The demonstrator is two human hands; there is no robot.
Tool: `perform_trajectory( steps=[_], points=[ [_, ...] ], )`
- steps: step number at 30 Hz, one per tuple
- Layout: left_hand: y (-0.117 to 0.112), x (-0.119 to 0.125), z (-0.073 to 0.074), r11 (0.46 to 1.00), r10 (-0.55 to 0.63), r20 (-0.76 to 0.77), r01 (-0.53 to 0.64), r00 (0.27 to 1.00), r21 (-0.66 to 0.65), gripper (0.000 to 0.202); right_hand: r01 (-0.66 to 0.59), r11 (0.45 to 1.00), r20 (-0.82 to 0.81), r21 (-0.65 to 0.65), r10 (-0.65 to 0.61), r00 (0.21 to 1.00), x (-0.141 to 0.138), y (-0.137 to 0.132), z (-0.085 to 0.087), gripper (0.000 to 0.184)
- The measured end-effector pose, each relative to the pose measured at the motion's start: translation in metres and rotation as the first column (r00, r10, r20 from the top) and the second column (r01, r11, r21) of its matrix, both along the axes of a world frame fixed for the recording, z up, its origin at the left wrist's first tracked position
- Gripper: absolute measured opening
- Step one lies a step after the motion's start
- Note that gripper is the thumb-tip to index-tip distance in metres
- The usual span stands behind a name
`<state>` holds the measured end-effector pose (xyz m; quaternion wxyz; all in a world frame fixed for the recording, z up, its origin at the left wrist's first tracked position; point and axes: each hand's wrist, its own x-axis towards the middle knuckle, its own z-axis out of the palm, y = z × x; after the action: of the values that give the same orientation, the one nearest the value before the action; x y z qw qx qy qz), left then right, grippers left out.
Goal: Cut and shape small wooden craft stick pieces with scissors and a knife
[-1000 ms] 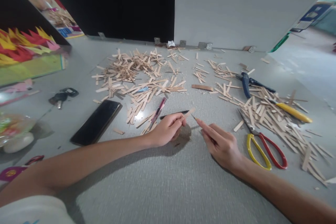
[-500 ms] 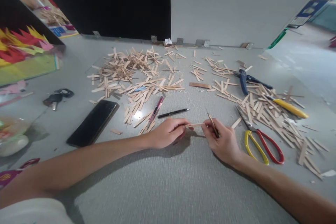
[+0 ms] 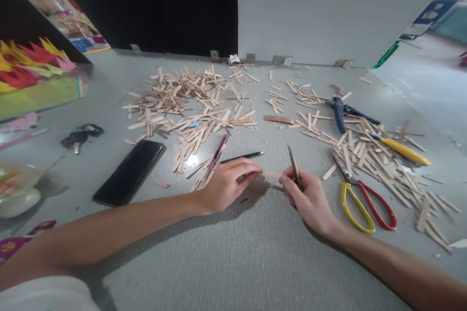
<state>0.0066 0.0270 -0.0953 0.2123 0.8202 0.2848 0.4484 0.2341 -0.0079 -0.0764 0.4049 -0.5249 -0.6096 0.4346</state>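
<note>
Between my hands lies a short, flat wooden craft stick. My left hand pinches its left end between thumb and fingers. My right hand is closed round a slim gold-coloured craft knife, its grey pointed tip facing up and away. The thumb and fingertips of that hand also meet the stick's right end. Just beyond my left hand is a black pen, partly covered by it. A pink cutter lies beside the pen, near the loose sticks.
Piles of craft sticks spread over the grey table. On the right are red-and-yellow-handled pliers, blue-handled cutters and a yellow-handled tool. A phone and keys lie left. An upright black-and-white board stands behind.
The craft knife has tilted more upright in my right hand, showing more of its tip. My left hand has shifted slightly left and now covers part of the black pen.
</note>
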Motion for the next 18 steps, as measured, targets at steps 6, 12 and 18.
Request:
perform_trajectory(
  steps=[6, 12, 18],
  points=[
    [0.0006, 0.0019, 0.0007, 0.998, 0.023, -0.041, -0.021, 0.999, 0.057, 0.012, -0.031, 1.0, 0.011, -0.002, 0.031, 0.999, 0.0004, -0.0003, 0.0009, 0.03],
    [-0.0007, 0.0011, 0.0009, 0.99, 0.035, -0.121, -0.018, 0.992, 0.139, 0.015, -0.045, 0.999, 0.043, 0.013, 0.045, 0.998, -0.0001, 0.001, 0.0024, 0.029],
    [-0.0038, -0.0004, -0.0003, 0.966, 0.075, -0.219, -0.016, 0.973, 0.259, 0.017, -0.089, 0.996, 0.072, 0.014, 0.088, 0.994, -0.0001, 0.0013, 0.0061, 0.03]
  ],
)
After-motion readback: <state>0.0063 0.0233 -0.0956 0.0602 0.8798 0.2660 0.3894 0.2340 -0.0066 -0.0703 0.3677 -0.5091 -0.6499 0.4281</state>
